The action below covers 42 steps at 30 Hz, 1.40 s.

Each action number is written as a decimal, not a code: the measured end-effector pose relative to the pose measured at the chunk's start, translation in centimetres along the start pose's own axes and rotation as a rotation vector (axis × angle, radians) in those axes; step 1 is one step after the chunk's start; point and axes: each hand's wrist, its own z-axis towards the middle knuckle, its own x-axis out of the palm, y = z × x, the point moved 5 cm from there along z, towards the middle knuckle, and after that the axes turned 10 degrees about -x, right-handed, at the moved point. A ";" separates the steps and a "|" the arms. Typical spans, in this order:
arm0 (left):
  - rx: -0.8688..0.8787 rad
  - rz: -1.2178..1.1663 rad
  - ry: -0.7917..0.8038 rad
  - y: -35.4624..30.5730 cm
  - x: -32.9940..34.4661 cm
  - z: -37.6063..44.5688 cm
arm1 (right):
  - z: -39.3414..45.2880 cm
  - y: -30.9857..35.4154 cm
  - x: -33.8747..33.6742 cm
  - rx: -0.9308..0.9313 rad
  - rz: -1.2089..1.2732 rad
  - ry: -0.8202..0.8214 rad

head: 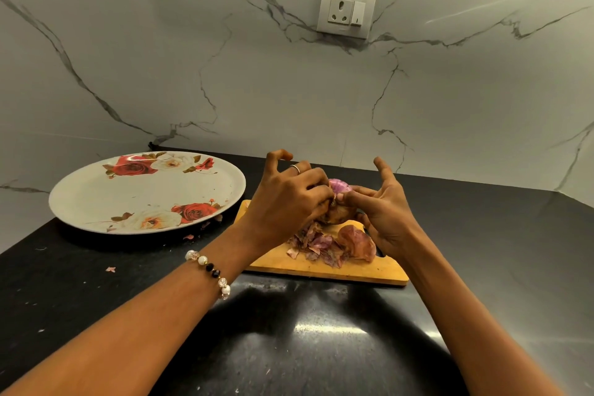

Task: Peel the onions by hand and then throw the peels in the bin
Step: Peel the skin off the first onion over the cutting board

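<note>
Both hands, left hand (286, 199) and right hand (384, 212), pinch the onion (339, 202), hiding most; flowered plate (96, 199) at nine o'clock, peels (316, 243) beneath.

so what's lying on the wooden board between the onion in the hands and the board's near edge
In the head view, a heap of loose purple-brown onion peels and one large brown skin piece lie on the wooden chopping board there.

Counter (321, 331): plate (96, 202) at left, cutting board (369, 270) just right of it. On board: peel heap (316, 243), whole onion (358, 243) at heap's right. Above board: onion (340, 202) between left hand (283, 199) and right hand (385, 212). Wall socket (346, 10) behind.
</note>
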 end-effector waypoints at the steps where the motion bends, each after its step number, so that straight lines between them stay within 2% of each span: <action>1: 0.027 0.020 -0.014 -0.2 0.1 -0.1 | 0.0 0.0 0.0 0.000 0.002 -0.004; 15: -0.013 0.085 -0.126 -1.1 0.1 -0.5 | -0.3 -0.1 0.4 -0.013 0.102 -0.083; 21: -0.186 -0.080 -0.106 0.4 0.5 -0.1 | -0.1 0.1 0.5 -0.038 0.131 -0.028; 25: -0.353 -0.317 -0.054 2.0 0.9 -0.1 | 0.2 0.2 0.3 -0.058 0.137 0.001; 28: -0.385 -0.486 -0.004 2.6 0.9 0.1 | 0.3 0.3 0.2 -0.062 0.149 0.007; 36: -0.424 -0.541 0.024 2.4 1.1 0.2 | 0.2 0.5 0.1 -0.075 0.127 -0.009; 42: -0.372 -0.451 -0.009 2.1 0.6 0.1 | 0.2 0.5 0.1 -0.084 0.135 -0.002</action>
